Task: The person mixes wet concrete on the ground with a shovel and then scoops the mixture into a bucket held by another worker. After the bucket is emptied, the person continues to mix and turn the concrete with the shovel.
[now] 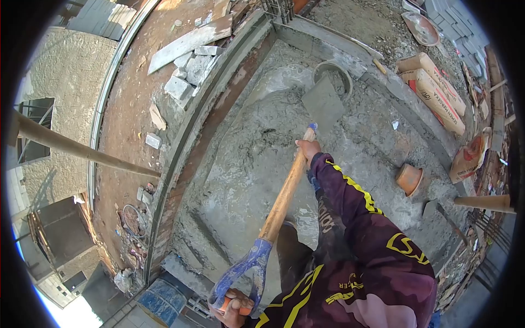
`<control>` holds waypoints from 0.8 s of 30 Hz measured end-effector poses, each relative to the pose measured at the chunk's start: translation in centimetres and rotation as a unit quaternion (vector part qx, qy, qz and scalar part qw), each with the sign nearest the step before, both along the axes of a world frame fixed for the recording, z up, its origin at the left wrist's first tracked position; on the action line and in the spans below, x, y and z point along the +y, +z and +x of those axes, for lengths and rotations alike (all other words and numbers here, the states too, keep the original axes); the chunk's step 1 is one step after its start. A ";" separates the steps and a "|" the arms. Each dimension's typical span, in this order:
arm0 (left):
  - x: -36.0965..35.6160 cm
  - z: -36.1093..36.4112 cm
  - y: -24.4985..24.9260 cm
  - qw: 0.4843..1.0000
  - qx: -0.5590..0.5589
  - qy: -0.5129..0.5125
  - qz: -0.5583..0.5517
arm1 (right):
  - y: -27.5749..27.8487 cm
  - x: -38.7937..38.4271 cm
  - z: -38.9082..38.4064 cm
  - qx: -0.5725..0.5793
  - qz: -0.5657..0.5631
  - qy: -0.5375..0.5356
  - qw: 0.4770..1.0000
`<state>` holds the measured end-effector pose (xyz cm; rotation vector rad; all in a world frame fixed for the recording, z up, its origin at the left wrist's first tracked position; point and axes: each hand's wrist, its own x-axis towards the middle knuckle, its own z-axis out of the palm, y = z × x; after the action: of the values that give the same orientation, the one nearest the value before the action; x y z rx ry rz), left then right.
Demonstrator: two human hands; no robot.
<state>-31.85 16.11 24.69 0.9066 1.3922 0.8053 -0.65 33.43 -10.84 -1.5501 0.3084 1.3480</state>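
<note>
A shovel with a wooden shaft (285,191) and a blue D-shaped handle runs up the middle of the view. Its grey, mortar-coated blade (324,104) lies at the mouth of a round bucket (345,77). One hand (309,148), at the end of the patterned sleeve, is closed round the shaft just below the blade. The other hand (234,307) is wrapped round the orange grip at the bottom. The arms overlap, and the lower one's sleeve is partly out of view. Wet grey mortar (246,147) spreads beneath the shovel.
An orange-brown bucket (409,179) stands in the mortar at right, near another shovel (432,210). Cement bags (432,98) lie beyond the right edge. A low wall (213,104) borders the left, with broken blocks (183,82) past it. Poles (82,148) rise at both sides.
</note>
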 end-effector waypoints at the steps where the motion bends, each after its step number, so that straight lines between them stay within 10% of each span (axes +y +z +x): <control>1: -0.7 -1.2 0.0 0.999 -0.017 0.025 -0.013 | 1.0 -0.4 -0.4 -0.002 -0.017 0.000 1.000; 6: -5.4 -9.0 -0.4 0.977 -0.030 0.205 -0.041 | -4.5 -8.5 -7.9 -0.045 -0.048 0.028 0.997; 10: -11.7 -15.3 -5.0 0.920 0.070 0.382 -0.048 | -4.1 -10.3 -10.0 0.224 -0.057 -0.137 0.963; 19: -23.6 -35.1 -21.6 0.809 0.178 0.502 -0.248 | -18.7 -15.4 -33.0 0.053 -0.208 0.032 0.976; 24: -37.1 -49.6 -26.9 0.574 0.414 0.641 -0.297 | -27.2 -24.4 -54.0 0.233 -0.232 0.142 0.934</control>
<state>-81.50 -21.03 -2.18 -0.6207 3.0004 0.7764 -54.66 9.06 -38.01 -1.6789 0.7664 1.9801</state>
